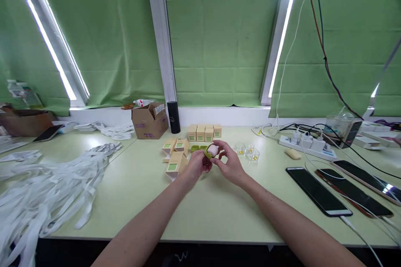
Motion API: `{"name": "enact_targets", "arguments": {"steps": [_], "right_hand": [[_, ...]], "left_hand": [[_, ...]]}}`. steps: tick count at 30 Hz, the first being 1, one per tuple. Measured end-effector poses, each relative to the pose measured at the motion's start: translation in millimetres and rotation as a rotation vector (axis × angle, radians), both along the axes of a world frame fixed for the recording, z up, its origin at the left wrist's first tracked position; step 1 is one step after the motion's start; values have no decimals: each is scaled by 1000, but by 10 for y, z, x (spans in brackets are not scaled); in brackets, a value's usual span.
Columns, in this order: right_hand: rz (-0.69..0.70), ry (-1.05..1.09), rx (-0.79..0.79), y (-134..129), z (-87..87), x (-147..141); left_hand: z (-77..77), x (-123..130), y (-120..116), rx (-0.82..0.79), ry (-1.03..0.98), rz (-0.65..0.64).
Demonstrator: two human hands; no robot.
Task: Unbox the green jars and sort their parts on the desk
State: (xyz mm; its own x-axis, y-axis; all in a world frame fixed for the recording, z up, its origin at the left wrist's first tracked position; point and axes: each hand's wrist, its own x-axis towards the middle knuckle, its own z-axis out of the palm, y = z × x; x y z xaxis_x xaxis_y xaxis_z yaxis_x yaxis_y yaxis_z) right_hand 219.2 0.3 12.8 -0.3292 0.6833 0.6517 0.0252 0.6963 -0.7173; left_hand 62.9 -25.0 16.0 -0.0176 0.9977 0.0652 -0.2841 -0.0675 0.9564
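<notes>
two bare hands are held close together above the counter (232,217), near its middle. a small white rounded piece (213,150) is seated in an olive-green holder (207,155) between them. the holder is gripped by the fingers of the left hand (198,165); the piece is pinched at its edge by the curved thumb and forefinger of the right hand (231,163), though whether the holder is also pressed by them cannot be told. green cups (199,148) are seen just behind. green-labelled boxes are set to the left (176,163) and in a row behind (200,133). clear containers (253,155) are placed to the right, and three phones (318,189) are laid farther right. white straps (62,179) are heaped at far left.
</notes>
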Motion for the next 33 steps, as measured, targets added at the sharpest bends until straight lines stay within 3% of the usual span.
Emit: {"name": "enact_targets", "arguments": {"steps": [6,11,14,22,28,33], "right_hand": [[109,237,-295,59,-27,11],[274,397,-595,140,-20,43],[291,415,-689,164,-46,61],[152,229,-674,161,-95,65],[253,351,-759,196,-136,78],[226,290,-731,232,-146,116]], "left_hand": [[6,15,-24,66,172,91],[-6,-15,-4,104,180,179],[-6,-15,-3,130,194,201],[-6,25,-19,237,337,109],[-48,-3,38,190,230,94],[-79,-18,46,118,138,57]]}}
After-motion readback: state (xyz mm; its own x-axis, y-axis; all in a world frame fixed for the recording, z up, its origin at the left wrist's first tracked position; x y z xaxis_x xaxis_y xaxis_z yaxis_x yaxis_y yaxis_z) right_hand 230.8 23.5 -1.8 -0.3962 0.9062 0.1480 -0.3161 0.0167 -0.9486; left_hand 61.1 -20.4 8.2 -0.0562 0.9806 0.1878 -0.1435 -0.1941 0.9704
